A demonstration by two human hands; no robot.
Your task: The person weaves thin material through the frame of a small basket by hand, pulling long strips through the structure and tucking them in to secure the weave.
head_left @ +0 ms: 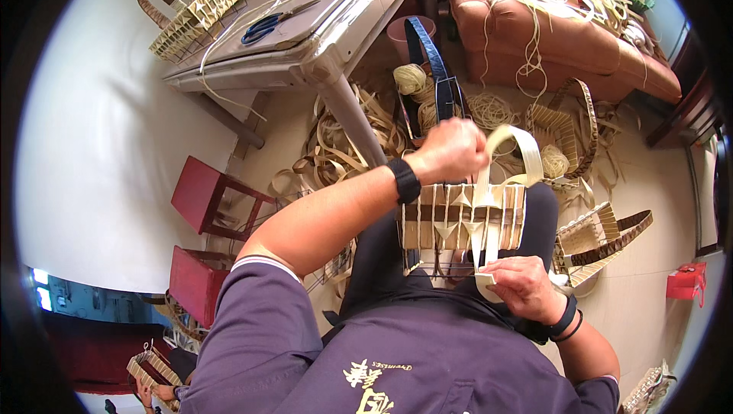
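A partly woven basket (427,238) with a wire frame rests on my lap, its side crossed by cream and brown bands. Above its far edge my left hand (454,150) is closed, slightly blurred, with a flat cream strip (527,150) at its fingers. That strip curls in a loop to the right of the hand and runs down over the basket's side. At the near edge, my right hand (523,288) pinches a cream strip end (486,286) between thumb and fingers. The fingertips of my left hand are partly hidden.
A grey table (336,13) at far left bears blue-handled scissors (263,26) and a woven basket (198,17). Red stools (202,192) stand left. Strip coils (366,127), a blue-handled frame (435,55) and baskets (603,238) lie on the floor. Cords cover a brown sofa (489,28).
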